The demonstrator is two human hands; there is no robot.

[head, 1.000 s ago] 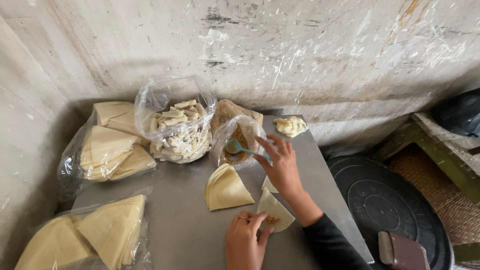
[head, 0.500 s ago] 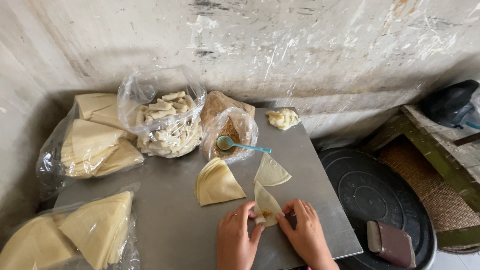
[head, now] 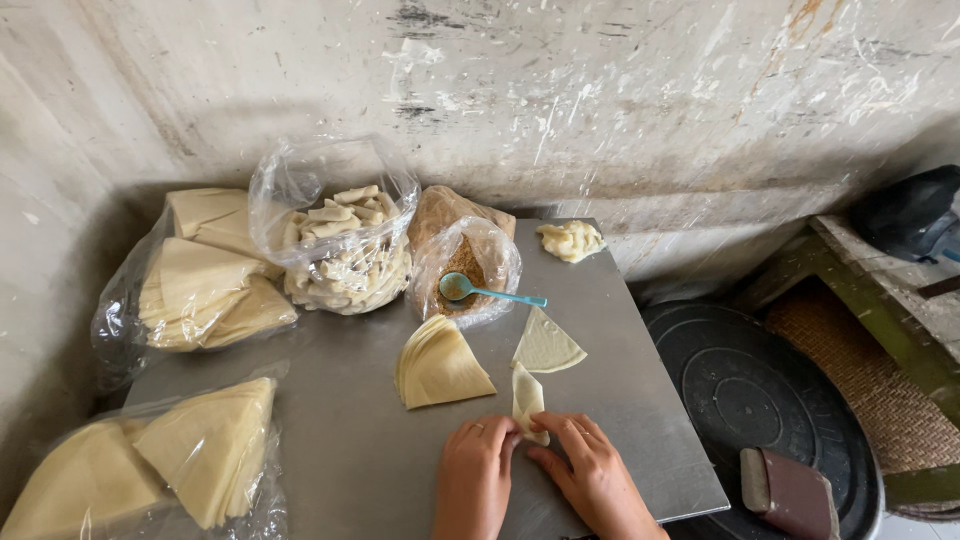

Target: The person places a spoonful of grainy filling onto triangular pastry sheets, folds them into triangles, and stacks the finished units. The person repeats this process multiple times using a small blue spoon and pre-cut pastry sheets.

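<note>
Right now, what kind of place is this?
Likely a makeshift food-prep corner, not a proper kitchen: both hands fold a wrapper on a steel table beside wrapper stacks and a bag of filling, against a rough, paint-splattered wall.

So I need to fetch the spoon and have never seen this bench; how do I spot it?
On the steel table, find the small open plastic bag of brown filling beside the big bag of folded pastries. The spoon lies across its mouth, the only turquoise thing there, its handle pointing right.

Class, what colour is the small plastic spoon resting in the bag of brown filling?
Teal small plastic spoon, clearest in the head view.
</note>
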